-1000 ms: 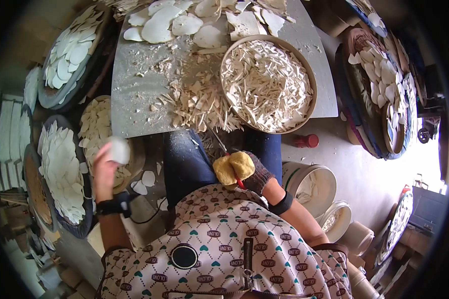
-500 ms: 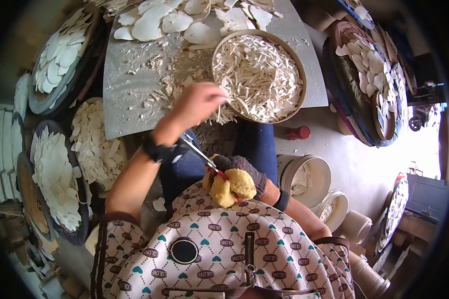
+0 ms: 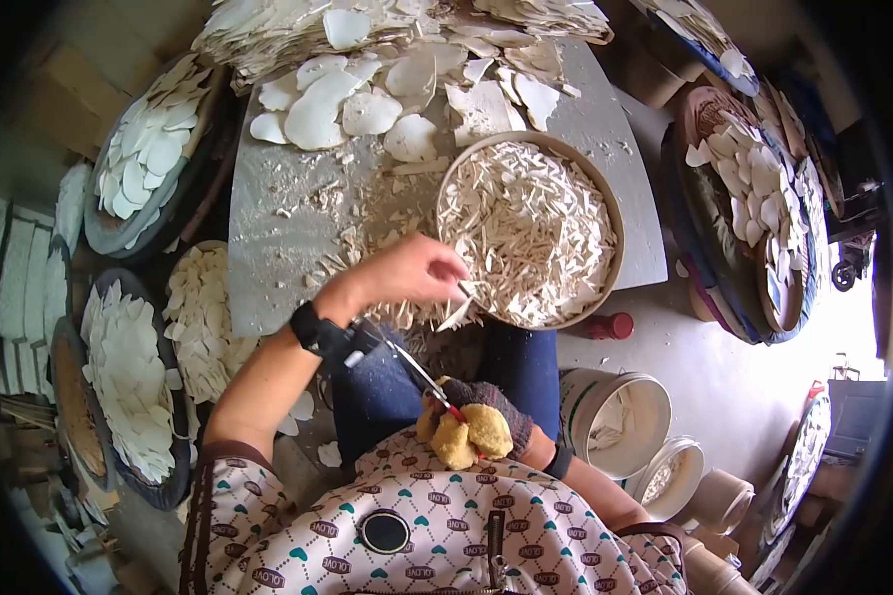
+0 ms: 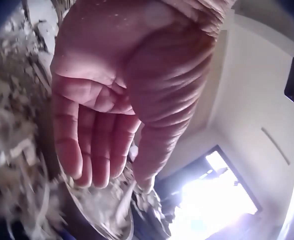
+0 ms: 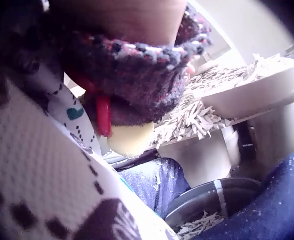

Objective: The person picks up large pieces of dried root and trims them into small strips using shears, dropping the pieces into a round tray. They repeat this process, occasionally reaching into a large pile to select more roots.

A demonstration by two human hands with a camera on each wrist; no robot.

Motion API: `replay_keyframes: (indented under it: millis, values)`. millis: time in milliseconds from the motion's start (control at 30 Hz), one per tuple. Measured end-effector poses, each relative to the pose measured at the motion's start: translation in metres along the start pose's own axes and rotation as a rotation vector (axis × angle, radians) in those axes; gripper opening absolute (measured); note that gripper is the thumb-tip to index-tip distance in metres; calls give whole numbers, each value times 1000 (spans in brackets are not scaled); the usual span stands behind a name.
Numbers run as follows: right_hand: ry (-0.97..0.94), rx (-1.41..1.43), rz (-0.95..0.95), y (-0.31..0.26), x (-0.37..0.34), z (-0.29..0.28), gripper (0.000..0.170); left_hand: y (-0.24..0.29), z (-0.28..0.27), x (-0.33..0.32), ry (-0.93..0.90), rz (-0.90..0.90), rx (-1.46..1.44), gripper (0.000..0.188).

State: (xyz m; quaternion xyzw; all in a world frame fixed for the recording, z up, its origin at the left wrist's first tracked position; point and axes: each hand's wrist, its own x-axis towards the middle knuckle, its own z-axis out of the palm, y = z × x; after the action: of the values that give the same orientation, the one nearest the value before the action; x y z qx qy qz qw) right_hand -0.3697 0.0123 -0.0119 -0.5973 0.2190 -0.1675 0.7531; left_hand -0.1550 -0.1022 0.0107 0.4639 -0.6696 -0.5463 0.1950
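Observation:
My bare left hand (image 3: 402, 273) hovers at the left rim of a round tray (image 3: 620, 228) heaped with thin off-white strips (image 3: 526, 228). In the left wrist view its fingers (image 4: 102, 145) are stretched out and the thumb stands apart from them. A pale pointed sliver (image 3: 456, 317) shows just below the fingertips in the head view. At my lap the right hand (image 3: 486, 402), in a dark knitted glove, grips scissors (image 3: 412, 362) with red handles (image 5: 103, 116) wrapped in yellow padding (image 3: 488, 431). The scissors' blades point up and left, toward the left wrist.
Flat off-white pieces (image 3: 322, 109) lie on the grey table (image 3: 278, 238), with loose scraps before me. Baskets of flat pieces (image 3: 129, 377) stand at left and right. Buckets (image 3: 655, 426) and a red object (image 3: 610, 325) are on the floor; a dark tub (image 5: 217, 192) sits between my legs.
My left hand has swung from the left baskets, where it had a round white piece, over to the tray's left edge. The scissors have turned to point more leftward; the head view has tilted up.

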Motion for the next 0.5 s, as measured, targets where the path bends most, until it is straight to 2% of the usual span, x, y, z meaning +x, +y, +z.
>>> replay_keyframes:
  millis: [33, 100, 133, 167, 200, 267, 300, 400, 433, 467, 500]
  values:
    - [-9, -95, -1, 0, 2, -1, 21, -4, -15, 4, 128, -33, 65, 18]
    - [1, -97, 65, 8, 7, -2, 20, -29, -46, 21, 398, -105, 272, 16]
    - [11, -101, 97, 12, 9, -3, 20, -49, -58, 34, 539, -9, 462, 16]
    - [20, -33, 95, 14, 11, -3, 18, -53, -65, 44, 609, -7, 539, 15]
    - [23, -91, 110, 12, 12, -4, 19, -54, -71, 55, 680, -3, 615, 15]
    - [20, 77, -8, 16, 13, -7, 22, -70, -78, 78, 775, 30, 898, 9]
    - [17, 164, -62, 18, 12, -7, 24, -73, -81, 86, 744, -17, 953, 3]
    - [46, 73, 182, 18, 15, -9, 25, -77, -92, 94, 819, 12, 915, 7]
    - [23, 77, 180, 20, 14, -11, 25, -75, -93, 90, 891, 104, 819, 6]
    - [35, 225, 225, 28, 12, -10, 25, -73, -95, 87, 1020, 201, 826, 7]
    - [44, 374, 269, 31, 14, -9, 24, -75, -100, 83, 1067, 212, 712, 6]
